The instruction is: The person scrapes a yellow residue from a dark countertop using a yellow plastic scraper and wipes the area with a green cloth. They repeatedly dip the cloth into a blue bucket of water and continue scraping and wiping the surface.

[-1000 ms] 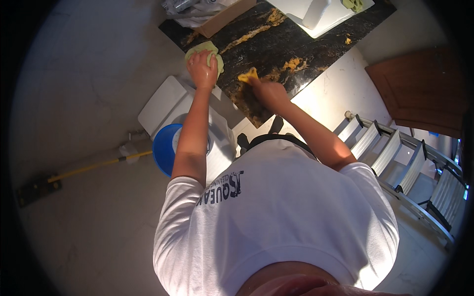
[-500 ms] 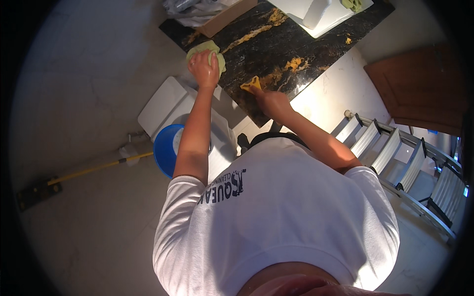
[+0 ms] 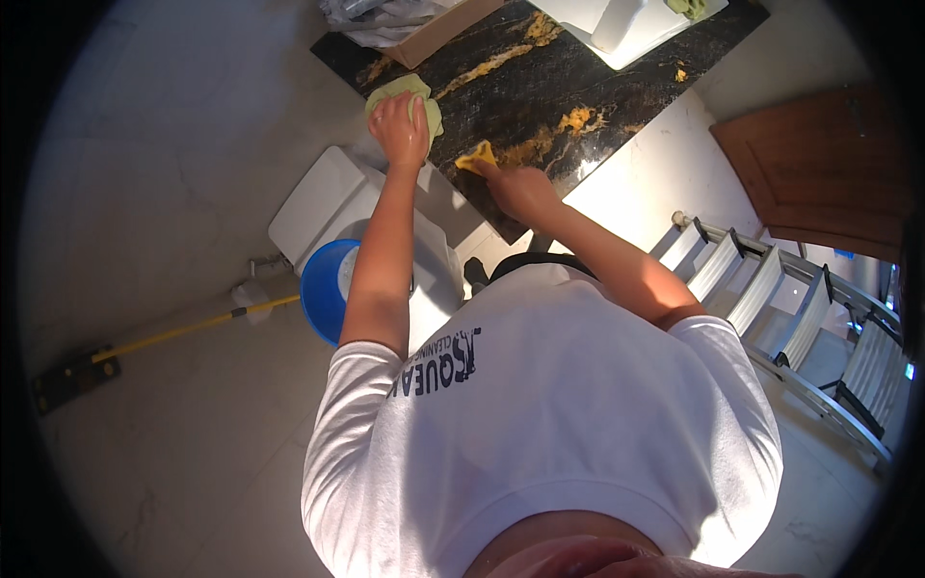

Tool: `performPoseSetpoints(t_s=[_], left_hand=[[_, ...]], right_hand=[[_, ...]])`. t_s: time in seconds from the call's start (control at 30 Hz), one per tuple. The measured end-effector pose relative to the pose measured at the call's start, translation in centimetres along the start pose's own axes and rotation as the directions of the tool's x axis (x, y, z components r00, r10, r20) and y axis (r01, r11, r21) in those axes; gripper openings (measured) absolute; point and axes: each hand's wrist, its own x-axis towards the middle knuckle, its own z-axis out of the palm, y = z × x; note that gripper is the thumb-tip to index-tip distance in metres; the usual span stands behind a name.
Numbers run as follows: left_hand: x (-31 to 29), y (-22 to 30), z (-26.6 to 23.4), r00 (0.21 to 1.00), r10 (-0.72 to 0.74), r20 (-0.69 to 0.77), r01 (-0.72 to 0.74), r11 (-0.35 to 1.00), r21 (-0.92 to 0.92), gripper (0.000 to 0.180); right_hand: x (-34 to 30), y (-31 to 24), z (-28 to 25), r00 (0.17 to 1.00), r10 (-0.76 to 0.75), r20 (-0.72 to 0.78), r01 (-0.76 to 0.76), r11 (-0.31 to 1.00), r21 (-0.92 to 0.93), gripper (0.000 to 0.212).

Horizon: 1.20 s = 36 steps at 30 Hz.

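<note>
A black stone countertop [image 3: 501,111] with gold veins lies ahead of me. At its left edge my left hand [image 3: 399,133] rests on a light green cloth [image 3: 434,118], fingers curled over it and pressing it to the stone. My right hand [image 3: 525,196] grips a small yellow scraper [image 3: 475,156] near the counter's front corner. The scraper's wide end points away to the left, over the stone. My palm hides its handle.
A cardboard box [image 3: 443,34] with plastic wrapping and a white sink [image 3: 626,48] with another green cloth [image 3: 689,8] are on the counter. Below left are a white toilet [image 3: 318,197], a blue bucket [image 3: 323,289] and a yellow-poled mop [image 3: 183,332]. A stepladder [image 3: 756,294] lies right, near a wooden door [image 3: 819,169].
My right hand has moved a little left with the scraper, closer to the counter's left edge. My left hand and the cloth have barely shifted.
</note>
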Motion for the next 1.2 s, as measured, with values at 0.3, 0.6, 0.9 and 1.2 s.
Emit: performPoseSetpoints(t_s=[0.3, 0.6, 0.9, 1.2], left_hand=[[0.1, 0.0, -0.4, 0.999, 0.022, 0.038, -0.024, 0.999, 0.042, 0.028], [0.1, -0.1, -0.6, 0.997, 0.043, 0.056, -0.046, 0.998, 0.05, 0.028], [0.1, 0.0, -0.5, 0.998, 0.045, 0.042, -0.047, 0.998, 0.052, 0.028], [0.0, -0.2, -0.4, 0.998, 0.034, 0.053, -0.037, 0.998, 0.056, 0.031]], right_hand=[[-0.7, -0.7, 0.2, 0.999, -0.006, 0.036, 0.006, 1.0, 0.017, 0.04], [2.1, -2.0, -0.1, 0.999, -0.026, 0.021, 0.026, 1.0, 0.002, 0.041], [1.4, -2.4, 0.3, 0.999, -0.03, 0.04, 0.03, 0.999, 0.016, 0.04], [-1.1, -2.3, 0.7, 0.98, 0.016, 0.2, -0.012, 1.0, -0.018, 0.038]])
